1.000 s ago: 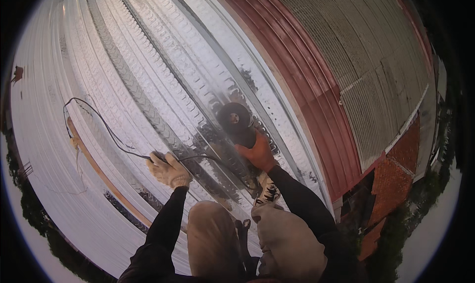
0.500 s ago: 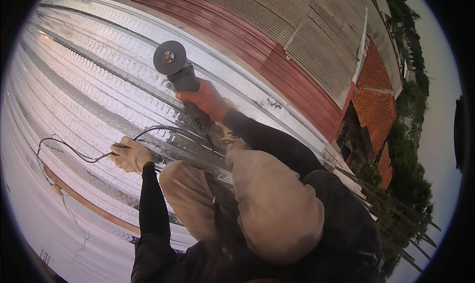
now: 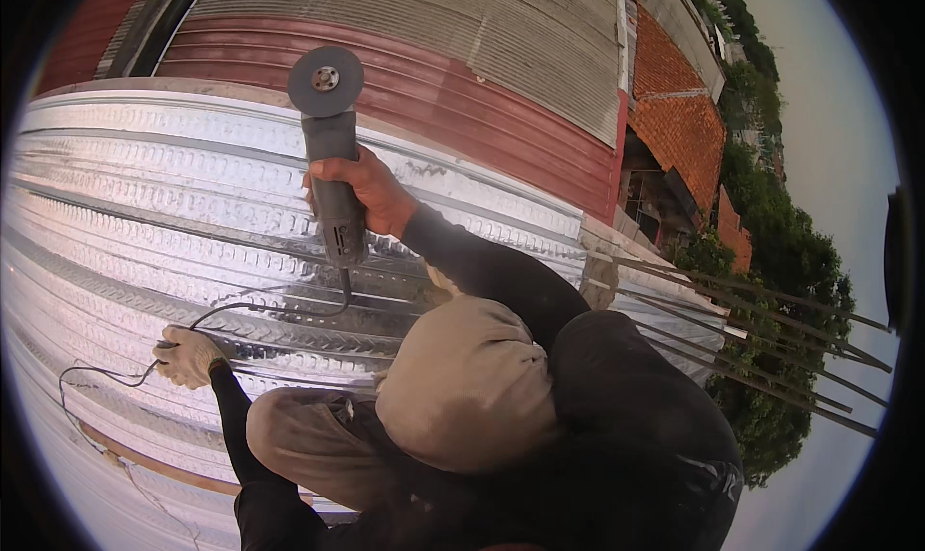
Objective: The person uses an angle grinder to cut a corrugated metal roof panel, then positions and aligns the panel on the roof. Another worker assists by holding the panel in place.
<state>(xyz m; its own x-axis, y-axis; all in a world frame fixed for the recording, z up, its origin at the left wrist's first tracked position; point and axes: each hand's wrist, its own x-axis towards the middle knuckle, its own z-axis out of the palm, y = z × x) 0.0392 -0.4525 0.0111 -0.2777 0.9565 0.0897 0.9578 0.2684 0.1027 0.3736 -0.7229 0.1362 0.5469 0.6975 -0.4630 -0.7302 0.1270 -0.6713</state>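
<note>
My right hand [image 3: 381, 193] is wrapped round the body of a dark grey angle grinder [image 3: 333, 225], held up in front of my bent knees. The grinder's round disc [image 3: 306, 81] points away from me, over the far edge of the metal sheets. From its near end a black power cord [image 3: 239, 306] curves left to my left hand [image 3: 193, 358]. That hand, in a pale work glove, is closed round the cord close to the ribbed sheets. The cord runs on past it and loops at the far left.
Shiny ribbed metal decking [image 3: 125, 233] spreads under and around me. A thin brown strip [image 3: 159, 466] lies on it at lower left. Beyond the decking's far edge are red corrugated sheets [image 3: 424, 89] and a tiled roof [image 3: 674, 132]. Several long bars [image 3: 771, 334] jut out at right.
My head view has turned. The grinder has swung more upright, its disc farther forward. My left hand shows farther left with the cord, and more of the cord hangs behind the grinder.
</note>
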